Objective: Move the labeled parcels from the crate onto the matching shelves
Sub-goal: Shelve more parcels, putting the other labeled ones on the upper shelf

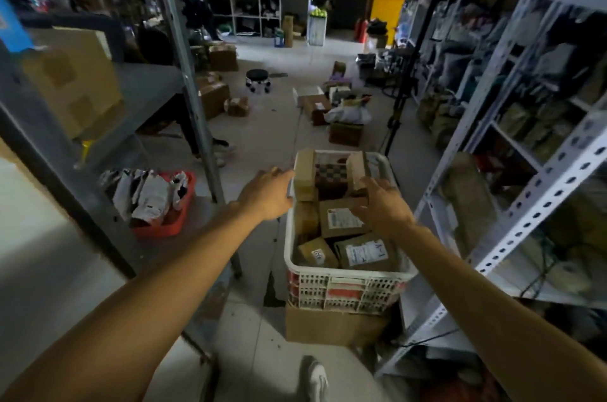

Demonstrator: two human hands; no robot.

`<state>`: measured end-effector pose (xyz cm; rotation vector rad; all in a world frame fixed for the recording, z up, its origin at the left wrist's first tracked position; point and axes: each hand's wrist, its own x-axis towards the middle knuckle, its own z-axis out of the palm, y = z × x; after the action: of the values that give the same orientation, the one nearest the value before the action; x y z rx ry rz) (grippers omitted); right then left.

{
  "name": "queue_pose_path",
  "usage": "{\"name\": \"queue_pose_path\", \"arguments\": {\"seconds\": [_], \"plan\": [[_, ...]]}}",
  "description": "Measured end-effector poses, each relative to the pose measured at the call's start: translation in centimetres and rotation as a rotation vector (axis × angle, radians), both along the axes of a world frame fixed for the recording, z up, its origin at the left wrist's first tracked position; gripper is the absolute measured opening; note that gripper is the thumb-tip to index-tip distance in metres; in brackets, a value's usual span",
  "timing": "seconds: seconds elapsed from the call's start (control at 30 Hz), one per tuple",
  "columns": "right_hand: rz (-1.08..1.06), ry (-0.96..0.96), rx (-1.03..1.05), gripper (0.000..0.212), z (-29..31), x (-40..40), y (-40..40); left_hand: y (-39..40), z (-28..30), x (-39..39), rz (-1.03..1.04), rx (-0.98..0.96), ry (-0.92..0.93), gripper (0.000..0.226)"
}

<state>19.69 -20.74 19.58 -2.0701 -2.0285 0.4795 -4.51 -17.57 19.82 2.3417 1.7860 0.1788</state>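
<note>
A white plastic crate [345, 280] stands on a cardboard box between the shelf racks and holds several brown parcels. Two parcels stand upright at its far end, the left upright parcel [303, 176] and the right upright parcel [358, 171]. A flat labeled parcel [340, 219] lies in the middle, and another labeled parcel [364, 253] lies near the front. My left hand [267, 193] reaches to the crate's left rim, its straight fingers touching the left upright parcel. My right hand [381, 204] hovers over the flat labeled parcel, fingers spread and touching the right upright parcel.
A white metal shelf rack [512, 204] runs along the right, a grey rack [170, 82] with a large carton along the left. A red basket [164, 224] of bags sits on the floor left. Loose boxes [345, 132] and a black stool [258, 79] lie ahead.
</note>
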Motion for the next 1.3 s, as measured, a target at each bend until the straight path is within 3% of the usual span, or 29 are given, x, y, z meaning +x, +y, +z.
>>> {"name": "queue_pose_path", "arguments": {"seconds": [0.23, 0.43, 0.87, 1.07, 1.3], "plan": [[-0.021, 0.059, -0.042, 0.069, -2.5, 3.1, 6.8, 7.6, -2.4, 4.5, -0.042, -0.069, 0.02, 0.059], [-0.007, 0.086, -0.054, 0.05, -5.8, 4.0, 14.5, 14.1, -4.9, 4.8, 0.025, -0.135, 0.063, 0.064], [0.085, 0.007, -0.204, 0.074, -11.7, 1.9, 24.9, 24.2, -12.5, 5.5, 0.038, -0.245, 0.046, 0.057], [0.052, -0.014, -0.304, 0.07, -15.0, 0.1, 30.1, 30.9, -17.0, 6.1, 0.027, -0.326, 0.061, 0.06], [-0.068, 0.005, -0.448, 0.072, -19.1, -2.6, 35.6, 37.1, -22.9, 6.5, 0.022, -0.44, 0.059, 0.092]]}}
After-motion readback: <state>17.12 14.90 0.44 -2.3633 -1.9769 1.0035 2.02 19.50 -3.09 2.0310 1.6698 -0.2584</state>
